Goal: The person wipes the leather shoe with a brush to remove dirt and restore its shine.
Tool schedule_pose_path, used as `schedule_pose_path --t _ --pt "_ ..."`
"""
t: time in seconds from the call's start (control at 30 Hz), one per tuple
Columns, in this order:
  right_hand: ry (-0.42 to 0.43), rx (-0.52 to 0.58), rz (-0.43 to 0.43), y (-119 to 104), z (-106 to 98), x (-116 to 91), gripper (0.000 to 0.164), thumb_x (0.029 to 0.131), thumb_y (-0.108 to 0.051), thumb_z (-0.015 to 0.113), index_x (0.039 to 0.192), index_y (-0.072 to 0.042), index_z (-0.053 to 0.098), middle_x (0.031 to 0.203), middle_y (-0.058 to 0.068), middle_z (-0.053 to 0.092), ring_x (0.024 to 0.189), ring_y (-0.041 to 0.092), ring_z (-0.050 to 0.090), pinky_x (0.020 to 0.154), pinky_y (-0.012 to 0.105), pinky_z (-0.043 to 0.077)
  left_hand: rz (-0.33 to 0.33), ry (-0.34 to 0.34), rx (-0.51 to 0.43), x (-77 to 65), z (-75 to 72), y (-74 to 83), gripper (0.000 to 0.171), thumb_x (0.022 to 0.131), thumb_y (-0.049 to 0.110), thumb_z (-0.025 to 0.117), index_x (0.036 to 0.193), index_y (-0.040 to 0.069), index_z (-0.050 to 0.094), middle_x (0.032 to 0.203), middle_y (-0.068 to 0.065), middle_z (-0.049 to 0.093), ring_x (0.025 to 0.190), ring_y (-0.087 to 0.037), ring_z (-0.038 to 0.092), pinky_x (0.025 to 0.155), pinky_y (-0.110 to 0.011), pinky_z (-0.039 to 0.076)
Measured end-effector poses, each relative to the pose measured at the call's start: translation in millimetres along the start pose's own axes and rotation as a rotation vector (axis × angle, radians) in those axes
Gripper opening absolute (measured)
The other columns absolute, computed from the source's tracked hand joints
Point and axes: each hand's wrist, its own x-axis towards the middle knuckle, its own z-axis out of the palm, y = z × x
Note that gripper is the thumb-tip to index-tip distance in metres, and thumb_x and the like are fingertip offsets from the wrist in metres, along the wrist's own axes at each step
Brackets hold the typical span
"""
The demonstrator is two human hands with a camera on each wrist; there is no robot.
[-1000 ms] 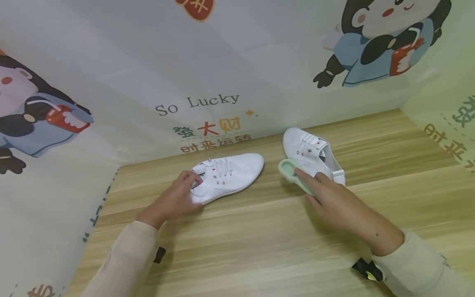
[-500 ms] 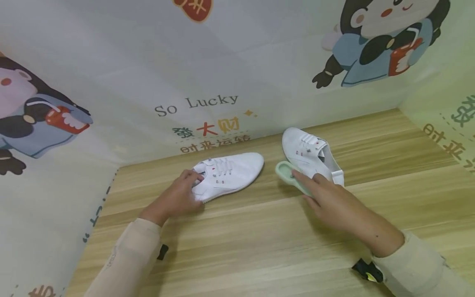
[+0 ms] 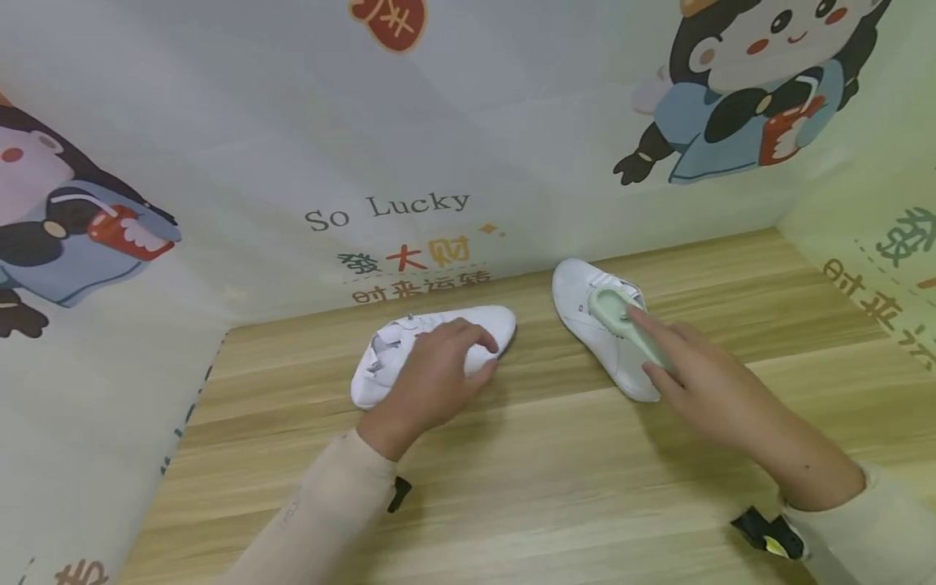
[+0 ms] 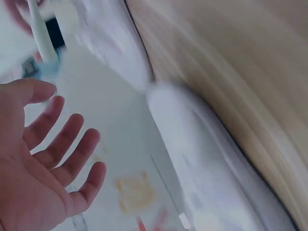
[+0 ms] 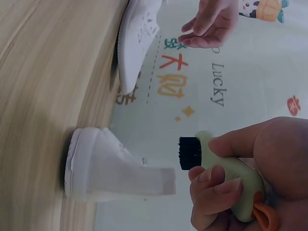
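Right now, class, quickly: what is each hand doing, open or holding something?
Left hand: open, holding nothing.
Right hand: holding the green brush.

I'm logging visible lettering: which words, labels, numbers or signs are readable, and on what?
"So Lucky": pale, cartoon-printed backdrop.
"發大财": same backdrop.
"时来运转": same backdrop.
"發", "时来": backdrop's right side.
Left-side lettering: cut off, unreadable.
Character on round red print: unclear.
Marks on white lace-up shoes: too small or blurred.

I can pass between the left lace-up shoe (image 3: 402,340) and the right lace-up shoe (image 3: 621,361), or over the near counter (image 3: 541,479); the printed backdrop (image 3: 526,179) blocks me behind, the brush (image 3: 611,312) above the right one.
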Motion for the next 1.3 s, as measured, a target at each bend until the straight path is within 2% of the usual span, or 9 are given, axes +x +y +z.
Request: schedule_pose_path --t 0.13,0.3,0.4,0.57,0.7,0.8,1.0,1.13,1.3 --pt "0.038 0.001 0.031 9.4 -3.9 1.9 0.064 0.099 -0.01 0.059 0.156 -0.01 0.032 0.122 0.033 0.056 0.092 0.038 0.061 0.07 0.052 0.052 0.061 -0.095 0.009 14.6 19.3 34.7 0.016 0.093 0.024 0.067 0.106 0.018 0.071 0.104 0.003 0.071 0.099 -0.017 0.066 0.086 -0.04 0.051" --pt "0.067 0.011 0.082 19.5 -9.9 2.6 0.066 0.099 -0.009 0.058 0.157 -0.011 0.029 0.124 0.036 0.053 0.093 0.044 0.058 0.069 0.055 0.051 0.109 -0.203 0.011 26.8 44.9 69.7 0.03 0.094 0.027 0.064 0.122 0.016 0.065 0.107 0.003 0.072 0.098 -0.011 0.067 0.087 -0.033 0.051" --pt "0.097 0.001 0.083 25.9 -11.9 3.4 0.067 0.097 -0.007 0.06 0.157 -0.01 0.03 0.124 0.039 0.052 0.093 0.046 0.058 0.069 0.058 0.051 0.141 -0.214 0.014 34.6 60.3 87.6 0.041 0.095 0.031 0.065 0.132 0.016 0.058 0.105 0.005 0.072 0.093 -0.007 0.066 0.082 -0.028 0.051" --pt "0.135 -0.021 0.09 35.2 -10.5 5.0 0.066 0.096 -0.004 0.06 0.155 -0.006 0.031 0.12 0.04 0.053 0.092 0.049 0.058 0.068 0.061 0.051 0.162 -0.191 0.018 46.6 78.7 109.0 0.052 0.095 0.039 0.065 0.14 0.018 0.049 0.097 0.008 0.07 0.079 -0.003 0.063 0.064 -0.02 0.047" --pt "0.153 -0.023 0.103 42.0 -8.0 4.6 0.066 0.095 -0.003 0.06 0.155 -0.005 0.032 0.119 0.041 0.053 0.093 0.051 0.058 0.07 0.065 0.05 0.127 -0.159 -0.001 55.7 86.5 118.5 0.053 0.096 0.039 0.065 0.141 0.019 0.046 0.093 0.01 0.067 0.073 -0.002 0.06 0.056 -0.018 0.043" --pt "0.169 -0.027 0.088 46.1 -4.5 5.0 0.065 0.094 -0.002 0.061 0.153 -0.004 0.035 0.114 0.039 0.055 0.087 0.048 0.058 0.067 0.062 0.049 0.093 -0.146 -0.026 62.0 91.4 122.2 0.05 0.096 0.038 0.065 0.139 0.021 0.047 0.093 0.011 0.068 0.072 -0.001 0.06 0.054 -0.017 0.042" --pt "0.136 -0.02 0.081 44.3 4.2 5.8 0.063 0.094 -0.002 0.062 0.152 -0.002 0.036 0.107 0.037 0.057 0.081 0.042 0.058 0.065 0.055 0.049 0.026 -0.207 -0.068 65.7 96.9 123.0 0.026 0.098 0.036 0.063 0.12 0.022 0.059 0.091 0.014 0.066 0.071 0.002 0.056 0.057 -0.015 0.04" --pt "0.13 -0.022 0.087 43.2 3.6 6.7 0.064 0.095 -0.003 0.061 0.153 -0.003 0.035 0.109 0.036 0.057 0.082 0.042 0.058 0.066 0.055 0.049 0.003 -0.203 -0.093 67.1 93.2 123.4 0.01 0.1 0.029 0.06 0.104 0.021 0.064 0.082 0.015 0.061 0.067 0.001 0.053 0.055 -0.015 0.04" --pt "0.129 -0.023 0.075 42.8 0.3 7.4 0.064 0.095 -0.005 0.062 0.153 -0.003 0.035 0.114 0.038 0.056 0.089 0.046 0.059 0.07 0.06 0.049 0.008 -0.201 -0.099 63.5 85.4 120.1 0.008 0.099 0.025 0.058 0.098 0.019 0.063 0.078 0.013 0.056 0.064 -0.002 0.051 0.053 -0.017 0.038"
